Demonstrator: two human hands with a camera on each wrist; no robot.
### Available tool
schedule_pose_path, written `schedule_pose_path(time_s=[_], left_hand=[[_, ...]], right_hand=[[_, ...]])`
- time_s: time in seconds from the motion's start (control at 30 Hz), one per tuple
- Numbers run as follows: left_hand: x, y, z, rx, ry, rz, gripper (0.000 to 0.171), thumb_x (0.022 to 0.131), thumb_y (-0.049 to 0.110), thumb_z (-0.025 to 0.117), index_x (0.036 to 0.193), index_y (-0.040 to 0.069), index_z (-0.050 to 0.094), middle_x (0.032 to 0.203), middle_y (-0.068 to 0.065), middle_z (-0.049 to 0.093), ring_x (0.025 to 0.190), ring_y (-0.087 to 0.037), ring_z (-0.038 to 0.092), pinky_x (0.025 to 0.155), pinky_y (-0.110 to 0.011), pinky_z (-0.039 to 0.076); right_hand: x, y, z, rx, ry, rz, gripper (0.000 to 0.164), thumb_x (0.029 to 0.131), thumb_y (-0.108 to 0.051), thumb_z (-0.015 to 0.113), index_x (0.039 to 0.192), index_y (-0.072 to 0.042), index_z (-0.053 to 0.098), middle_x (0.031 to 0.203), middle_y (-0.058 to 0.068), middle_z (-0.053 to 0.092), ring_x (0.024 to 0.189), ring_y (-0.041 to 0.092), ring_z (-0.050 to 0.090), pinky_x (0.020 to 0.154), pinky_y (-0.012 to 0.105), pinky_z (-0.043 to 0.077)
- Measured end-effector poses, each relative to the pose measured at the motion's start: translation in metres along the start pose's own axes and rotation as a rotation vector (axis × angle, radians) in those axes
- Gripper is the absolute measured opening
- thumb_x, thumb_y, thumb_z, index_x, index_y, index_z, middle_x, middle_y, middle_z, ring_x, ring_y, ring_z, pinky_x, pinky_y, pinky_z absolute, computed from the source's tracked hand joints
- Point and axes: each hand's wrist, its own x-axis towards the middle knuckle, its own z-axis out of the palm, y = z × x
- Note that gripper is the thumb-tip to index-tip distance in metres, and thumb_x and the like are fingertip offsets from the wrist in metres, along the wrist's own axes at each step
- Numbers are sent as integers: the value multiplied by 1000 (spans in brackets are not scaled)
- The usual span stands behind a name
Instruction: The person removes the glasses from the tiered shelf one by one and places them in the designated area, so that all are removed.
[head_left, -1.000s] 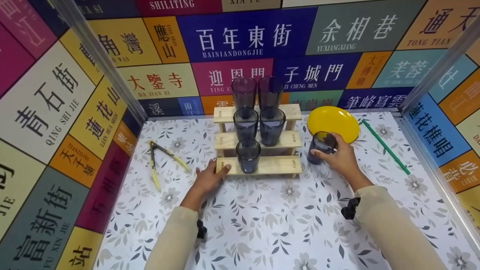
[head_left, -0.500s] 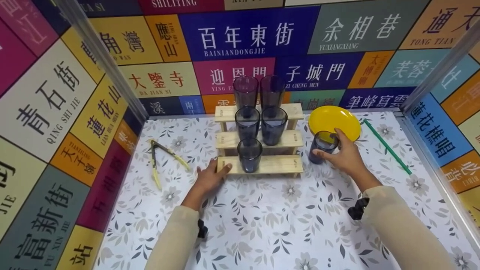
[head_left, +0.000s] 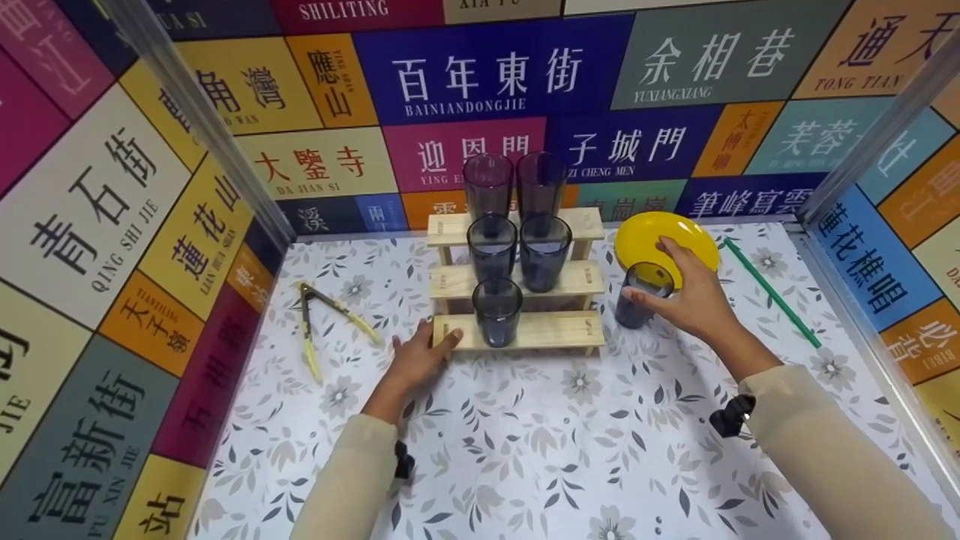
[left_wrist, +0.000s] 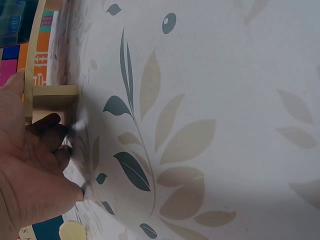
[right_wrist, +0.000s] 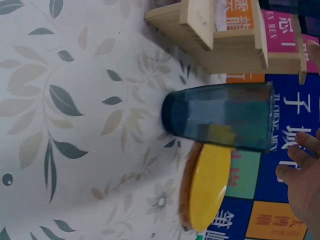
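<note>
At the right of the head view a dark tinted glass tumbler [head_left: 634, 313] stands upright on the cloth. My right hand [head_left: 701, 300] is spread beside and over its rim, thumb and fingers apart. The right wrist view shows a gap between the fingers [right_wrist: 305, 150] and the tumbler [right_wrist: 215, 115]. My left hand [head_left: 418, 358] grips the left end of the lowest step of a three-tier wooden stand [head_left: 559, 330], thumb on top and fingers curled at its side. One tumbler [head_left: 496, 319] stands on that step, with two on the middle step [head_left: 581, 277] and two on the top.
Behind the right tumbler lies a yellow plate [head_left: 637, 229]; a green straw-like stick [head_left: 772, 292] lies right of it. Left of the stand lies a V-shaped yellow-and-black tongs-like tool [head_left: 345, 309]. Walls with printed signs [head_left: 495, 67] enclose the flowered tabletop [head_left: 525, 465].
My right hand has let go of the tumbler; its fingers have spread and the arm has shifted right. The tumbler has kept its place. My left hand has not moved.
</note>
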Motion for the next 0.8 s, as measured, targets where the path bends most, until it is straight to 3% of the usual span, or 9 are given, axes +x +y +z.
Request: schedule_pose_path(time_s=[0.23, 0.43, 0.67, 0.8], left_hand=[[-2, 2, -2, -14, 7, -12, 85, 109, 71, 52, 172, 15, 40, 182, -23, 24, 169, -54, 18, 139, -64, -12], [-4, 2, -2, -29, 4, -30, 88, 108, 74, 51, 173, 15, 39, 183, -23, 21, 169, -57, 9, 139, -65, -11], [-4, 3, -2, 2, 7, 32, 85, 110, 67, 52, 170, 9, 42, 179, -29, 28, 168, -51, 26, 139, -67, -10], [-3, 3, -1, 8, 4, 8, 85, 110, 70, 50, 172, 13, 40, 181, -24, 26, 167, -51, 27, 139, -64, -13]], right_hand=[[-2, -30, 1, 3, 9, -108, 115, 89, -64, 88, 175, -14, 30, 178, 18, 39, 165, 48, 34, 133, 75, 27], [-5, -51, 14, 16, 17, -240, 110, 88, -57, 92, 174, -17, 36, 175, 15, 45, 162, 44, 41, 132, 72, 33], [-14, -78, 34, 56, -1, -343, 106, 86, -52, 95, 170, -13, 44, 166, 14, 56, 153, 42, 54, 127, 68, 42], [-18, -91, 47, 95, -26, -417, 102, 85, -46, 98, 165, -8, 50, 157, 16, 64, 143, 41, 63, 121, 62, 52]])
